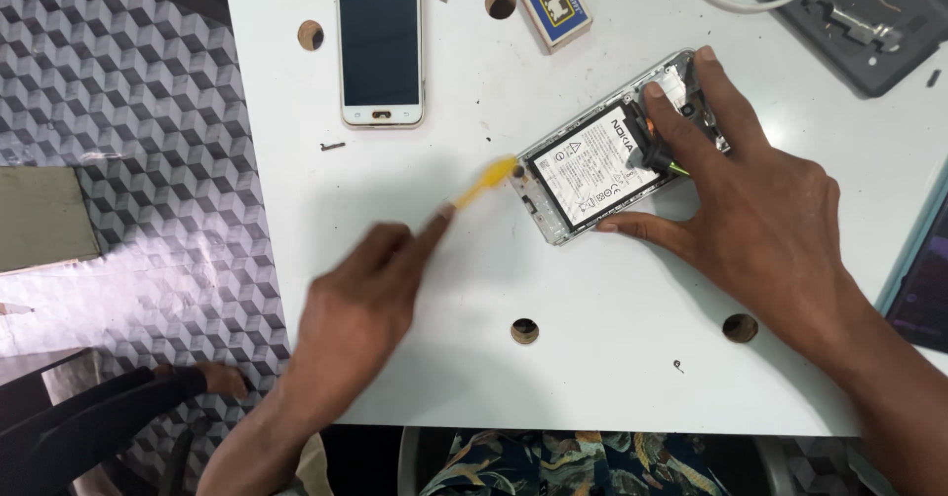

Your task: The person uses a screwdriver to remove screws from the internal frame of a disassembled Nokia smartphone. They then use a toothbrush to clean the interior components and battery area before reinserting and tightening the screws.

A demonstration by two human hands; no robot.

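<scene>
An opened phone (592,175) lies tilted on the white table (474,279), its back off and a white-labelled battery showing. My right hand (750,210) presses on its right end, fingers spread over the top corner and thumb along the lower edge. My left hand (360,304) holds a thin yellow tool (486,182), blurred with motion, whose tip touches the phone's left end.
An intact white phone (380,42) lies screen up at the top. A blue and yellow matchbox (556,4) sits beside a hole. A dark tray (859,17) with metal parts and a white cable is at the top right. Small screws are scattered about. Patterned floor lies to the left.
</scene>
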